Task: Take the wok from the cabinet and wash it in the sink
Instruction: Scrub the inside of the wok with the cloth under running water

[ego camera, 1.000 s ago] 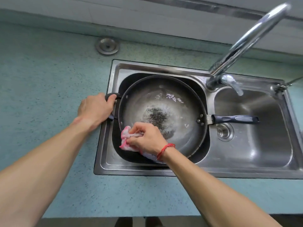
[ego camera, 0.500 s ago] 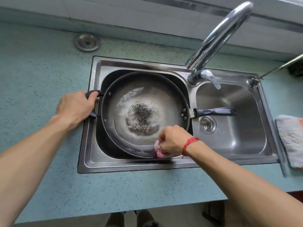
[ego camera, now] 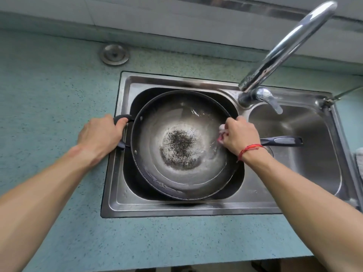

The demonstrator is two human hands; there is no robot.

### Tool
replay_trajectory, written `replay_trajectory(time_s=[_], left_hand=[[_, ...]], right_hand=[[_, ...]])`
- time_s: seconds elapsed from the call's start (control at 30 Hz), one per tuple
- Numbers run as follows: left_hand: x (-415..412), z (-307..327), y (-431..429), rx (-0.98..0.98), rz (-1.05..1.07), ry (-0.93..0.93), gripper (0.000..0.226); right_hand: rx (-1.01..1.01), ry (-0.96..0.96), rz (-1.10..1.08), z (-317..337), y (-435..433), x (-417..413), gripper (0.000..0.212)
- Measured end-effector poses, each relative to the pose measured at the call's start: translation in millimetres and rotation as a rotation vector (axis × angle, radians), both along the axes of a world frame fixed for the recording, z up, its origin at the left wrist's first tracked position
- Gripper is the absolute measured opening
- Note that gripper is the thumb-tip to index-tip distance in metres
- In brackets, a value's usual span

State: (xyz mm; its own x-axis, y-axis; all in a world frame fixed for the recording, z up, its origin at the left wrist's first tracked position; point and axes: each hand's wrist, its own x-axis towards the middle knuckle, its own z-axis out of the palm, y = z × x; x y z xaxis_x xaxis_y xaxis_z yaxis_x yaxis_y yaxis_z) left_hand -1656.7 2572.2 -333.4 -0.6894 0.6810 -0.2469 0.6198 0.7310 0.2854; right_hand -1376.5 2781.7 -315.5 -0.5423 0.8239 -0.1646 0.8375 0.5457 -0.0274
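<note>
The wok (ego camera: 184, 146) sits in the left basin of the sink (ego camera: 196, 207), at the centre of the frame, with dark specks at its bottom. The left hand (ego camera: 100, 134) has its fingers closed round the small side handle (ego camera: 120, 119). The right hand (ego camera: 240, 134) pinches a pink cloth (ego camera: 221, 134) against the wok's right inner wall, just left of the long handle (ego camera: 282, 141).

The sink (ego camera: 176, 209) is brushed stainless steel, dull-sheened; the tap (ego camera: 284, 50) is mirror-bright chrome; the wok (ego camera: 176, 122) looks like wet grey metal — dark and rough-speckled at its centre; its long handle (ego camera: 282, 141) seems matt black plastic; the countertop (ego camera: 59, 85) is speckled, matt teal; the rag (ego camera: 221, 132) is soft pink cloth.
</note>
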Motion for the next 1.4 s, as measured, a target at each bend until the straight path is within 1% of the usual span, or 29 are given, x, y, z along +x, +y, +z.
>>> replay_trajectory(time_s=[0.13,0.23,0.37,0.47,0.63,0.77,0.83,0.9,1.0,1.13,1.17,1.23,1.33,1.37,1.4], left_hand=[[0,-1,-1,0.007,0.000,-0.018,0.056],[2,1,-1,0.015,0.002,-0.022,0.053],[4,5,1,0.007,0.002,-0.019,0.050],[4,6,1,0.006,0.001,-0.013,0.051],[5,7,0,0.003,0.004,-0.043,0.051],[5,8,2,0.011,0.008,-0.054,0.050],[6,9,2,0.005,0.006,-0.053,0.051],[6,9,2,0.001,0.008,-0.055,0.051],[7,8,2,-0.007,0.007,-0.047,0.052],[6,7,3,-0.015,0.004,0.016,0.056],[6,7,3,-0.013,0.006,0.028,0.056],[6,7,2,-0.019,0.003,0.032,0.056],[7,7,1,-0.019,0.010,0.002,0.055],[7,7,0,-0.016,0.013,-0.007,0.055],[7,7,0,-0.013,0.014,-0.016,0.055]], right_hand=[[0.012,0.116,-0.041,-4,13,-23,0.023],[0.004,0.270,-0.104,-6,17,-36,0.021],[-0.057,0.419,-0.207,-8,15,-60,0.020],[-0.064,0.542,-0.244,-16,11,-87,0.015],[-0.182,0.798,-0.335,-32,-9,-144,0.012],[-0.298,0.914,-0.380,-33,-28,-174,0.011],[-0.363,0.965,-0.380,-34,-44,-180,0.006],[-0.440,1.013,-0.391,-33,-63,-179,0.008],[-0.567,1.002,-0.367,-23,-88,-172,0.008],[-0.845,0.953,-0.246,-8,-118,-148,0.008],[-0.906,0.909,-0.225,-8,-125,-140,0.009],[-0.966,0.771,-0.163,-14,-136,-120,0.010],[-1.110,0.571,-0.107,-19,-140,-86,0.006],[-1.141,0.494,-0.083,-18,-138,-76,0.008],[-1.121,0.400,-0.033,-17,-135,-66,0.009]])
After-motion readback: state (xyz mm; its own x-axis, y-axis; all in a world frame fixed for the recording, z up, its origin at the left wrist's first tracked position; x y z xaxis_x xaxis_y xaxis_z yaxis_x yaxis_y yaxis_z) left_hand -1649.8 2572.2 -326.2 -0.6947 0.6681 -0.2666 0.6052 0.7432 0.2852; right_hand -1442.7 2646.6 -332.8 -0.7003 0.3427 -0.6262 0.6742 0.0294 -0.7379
